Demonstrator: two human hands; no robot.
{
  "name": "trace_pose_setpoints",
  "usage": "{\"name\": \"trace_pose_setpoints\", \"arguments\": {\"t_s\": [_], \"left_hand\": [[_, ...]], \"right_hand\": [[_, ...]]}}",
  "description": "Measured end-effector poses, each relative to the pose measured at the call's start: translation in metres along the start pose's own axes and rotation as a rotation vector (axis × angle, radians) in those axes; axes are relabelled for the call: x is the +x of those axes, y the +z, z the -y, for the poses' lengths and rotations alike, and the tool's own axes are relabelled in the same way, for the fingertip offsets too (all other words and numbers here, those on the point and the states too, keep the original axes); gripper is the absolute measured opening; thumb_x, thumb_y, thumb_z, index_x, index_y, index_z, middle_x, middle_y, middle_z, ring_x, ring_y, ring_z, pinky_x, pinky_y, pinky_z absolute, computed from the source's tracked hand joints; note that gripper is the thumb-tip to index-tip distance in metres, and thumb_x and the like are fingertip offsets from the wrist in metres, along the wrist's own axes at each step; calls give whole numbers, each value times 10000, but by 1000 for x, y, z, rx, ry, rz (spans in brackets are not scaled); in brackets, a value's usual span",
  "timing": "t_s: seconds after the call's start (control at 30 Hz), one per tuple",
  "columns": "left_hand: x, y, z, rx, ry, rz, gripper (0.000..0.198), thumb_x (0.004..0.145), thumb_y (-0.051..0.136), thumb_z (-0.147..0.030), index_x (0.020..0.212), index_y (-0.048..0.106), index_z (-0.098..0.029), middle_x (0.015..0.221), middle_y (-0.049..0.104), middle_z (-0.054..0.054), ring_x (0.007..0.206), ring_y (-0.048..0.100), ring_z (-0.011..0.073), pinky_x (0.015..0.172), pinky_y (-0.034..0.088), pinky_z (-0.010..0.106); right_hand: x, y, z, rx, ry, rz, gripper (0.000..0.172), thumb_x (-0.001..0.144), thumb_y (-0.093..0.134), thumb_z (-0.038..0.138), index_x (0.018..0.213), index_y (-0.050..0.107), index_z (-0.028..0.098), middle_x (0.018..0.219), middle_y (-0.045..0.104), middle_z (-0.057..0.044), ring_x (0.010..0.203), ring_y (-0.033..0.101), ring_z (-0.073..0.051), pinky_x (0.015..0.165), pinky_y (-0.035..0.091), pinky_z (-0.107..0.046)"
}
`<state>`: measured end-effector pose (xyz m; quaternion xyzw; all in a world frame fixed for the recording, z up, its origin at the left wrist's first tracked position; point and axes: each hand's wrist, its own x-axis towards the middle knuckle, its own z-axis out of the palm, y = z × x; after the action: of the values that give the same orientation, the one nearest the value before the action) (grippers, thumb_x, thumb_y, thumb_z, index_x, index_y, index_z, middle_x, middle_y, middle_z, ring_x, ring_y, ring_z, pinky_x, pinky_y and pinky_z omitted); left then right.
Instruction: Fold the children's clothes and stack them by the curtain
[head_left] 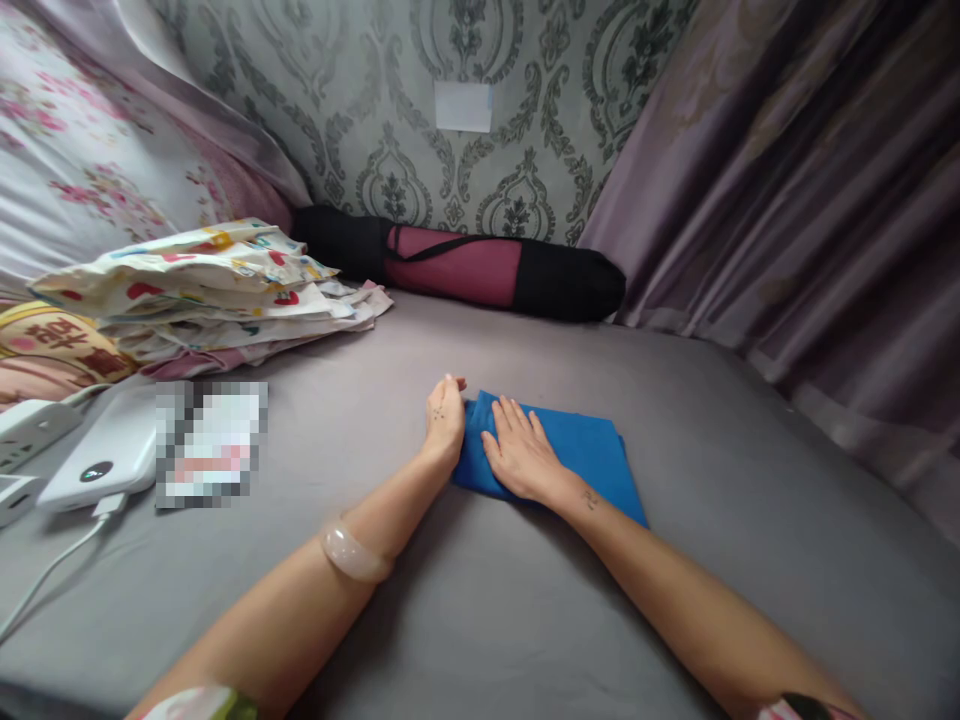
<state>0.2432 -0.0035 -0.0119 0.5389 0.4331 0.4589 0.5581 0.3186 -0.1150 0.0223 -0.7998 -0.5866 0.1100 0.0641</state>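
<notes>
A folded blue cloth (585, 450) lies flat on the grey bed sheet (480, 620) in the middle of the view. My right hand (519, 450) rests palm down on the cloth's left part, fingers stretched out and together. My left hand (444, 420) stands on its edge against the cloth's left side, fingers straight and pressed together, holding nothing. A pale bangle (354, 552) sits on my left forearm.
A stack of folded patterned fabric (217, 285) lies at the back left. A black and maroon roll bag (480, 265) rests along the patterned wall. A white power bank (101, 450) with cable and a power strip (30, 430) lie at left. Purple curtains (810, 230) hang at right.
</notes>
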Motion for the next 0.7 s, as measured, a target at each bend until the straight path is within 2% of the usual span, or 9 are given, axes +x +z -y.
{"name": "trace_pose_setpoints", "arguments": {"t_s": [0.17,0.37,0.5,0.7], "left_hand": [[0,-1,-3,-5,-15,3,450,933,293,-414,965,647,-138,1115,675,158,1084,623,241,995,446,394],[2,-2,-9,25,-47,-19,404,907,301,-343,931,643,-130,1088,685,162,1072,629,236,993,454,385],[2,-2,-8,41,-40,8,424,910,290,-368,948,641,-132,1102,681,161,1081,629,238,996,456,385],[-5,-6,-12,212,84,75,465,932,269,-392,1017,646,-134,1149,671,154,1114,613,238,1007,448,390]], "right_hand": [[7,-9,20,-36,-54,-60,621,967,221,327,1492,257,-3,1575,192,-180,1463,130,-273,1184,91,-459],[11,9,39,-48,-92,-46,641,949,272,333,1484,262,-20,1574,176,-200,1466,89,-293,1183,65,-469],[13,13,37,-12,-93,-51,645,938,301,326,1484,263,-14,1575,169,-203,1467,84,-295,1183,62,-479],[6,0,19,159,-120,-54,626,978,196,349,1502,223,7,1586,156,-169,1469,93,-251,1191,96,-438]]}}
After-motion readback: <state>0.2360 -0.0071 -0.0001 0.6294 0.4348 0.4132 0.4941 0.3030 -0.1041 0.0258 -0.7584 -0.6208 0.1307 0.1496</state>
